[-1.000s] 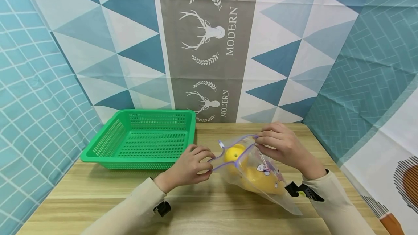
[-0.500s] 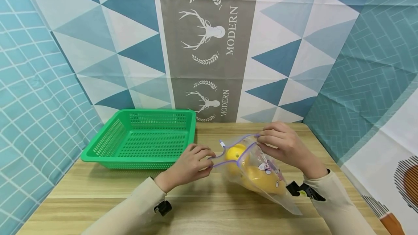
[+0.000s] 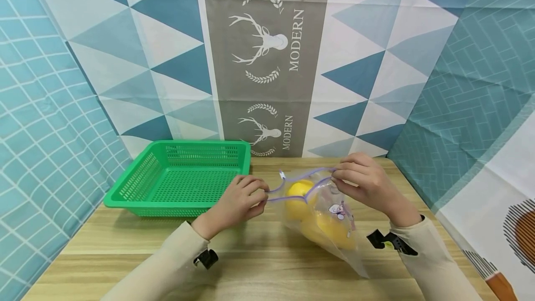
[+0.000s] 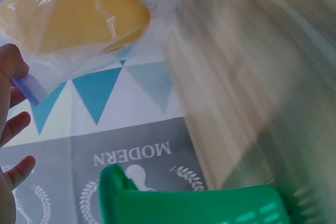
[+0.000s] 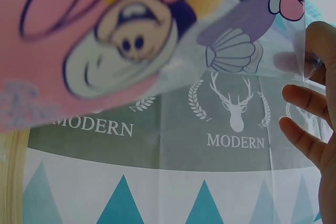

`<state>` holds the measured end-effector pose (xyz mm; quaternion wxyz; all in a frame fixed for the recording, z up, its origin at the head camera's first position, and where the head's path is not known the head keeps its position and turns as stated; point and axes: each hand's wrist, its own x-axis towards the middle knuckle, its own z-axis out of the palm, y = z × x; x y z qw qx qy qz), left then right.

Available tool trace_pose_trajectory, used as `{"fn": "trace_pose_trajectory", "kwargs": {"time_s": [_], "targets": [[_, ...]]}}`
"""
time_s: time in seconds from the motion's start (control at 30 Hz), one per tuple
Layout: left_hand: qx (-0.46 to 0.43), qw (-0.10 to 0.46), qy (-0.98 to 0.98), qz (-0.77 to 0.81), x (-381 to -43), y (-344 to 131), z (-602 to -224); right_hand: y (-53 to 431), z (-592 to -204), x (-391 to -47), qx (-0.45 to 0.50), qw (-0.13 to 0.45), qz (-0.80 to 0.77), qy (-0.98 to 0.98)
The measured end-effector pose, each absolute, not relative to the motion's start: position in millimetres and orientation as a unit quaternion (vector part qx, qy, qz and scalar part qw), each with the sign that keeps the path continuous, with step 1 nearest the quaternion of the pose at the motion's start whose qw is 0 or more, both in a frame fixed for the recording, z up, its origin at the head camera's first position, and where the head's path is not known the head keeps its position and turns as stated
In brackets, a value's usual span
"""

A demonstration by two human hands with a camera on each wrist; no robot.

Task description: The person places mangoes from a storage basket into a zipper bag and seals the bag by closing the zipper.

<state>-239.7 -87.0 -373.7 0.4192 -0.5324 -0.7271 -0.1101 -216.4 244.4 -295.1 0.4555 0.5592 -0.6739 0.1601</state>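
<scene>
Left hand [image 3: 239, 202]: fingers curled, pinching the clear bag [image 3: 340, 211] by its purple rim [image 3: 319, 183] at 9 o'clock. Right hand [image 3: 369, 185]: likewise, at 2 o'clock. Bag contains yellow fruit [image 3: 296, 208]. Green basket [image 3: 175, 205]: on surface [image 3: 259, 273], towards 10 o'clock.

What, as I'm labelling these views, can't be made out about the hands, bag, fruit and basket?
Head view: exact count of yellow fruit, overlapping inside the cloudy plastic bag.
Left wrist view: most of the left hand, cut by the left edge; most of the green basket, cut by the bottom edge.
Right wrist view: part of the right hand, cut by the right edge; pale marks on the plastic bag, too blurred to read.
</scene>
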Motion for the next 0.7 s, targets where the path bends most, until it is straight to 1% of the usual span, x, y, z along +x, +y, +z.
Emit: {"fn": "trace_pose_trajectory", "kwargs": {"time_s": [0.37,0.7], "targets": [[-0.515,0.436,-0.726,-0.132,-244,-91,-354,248,-294,-219,0.528,0.483,0.167,-0.678],[-0.497,0.469,-0.714,-0.154,-249,-92,-336,251,-296,-222,0.509,0.478,0.187,-0.691]]}}
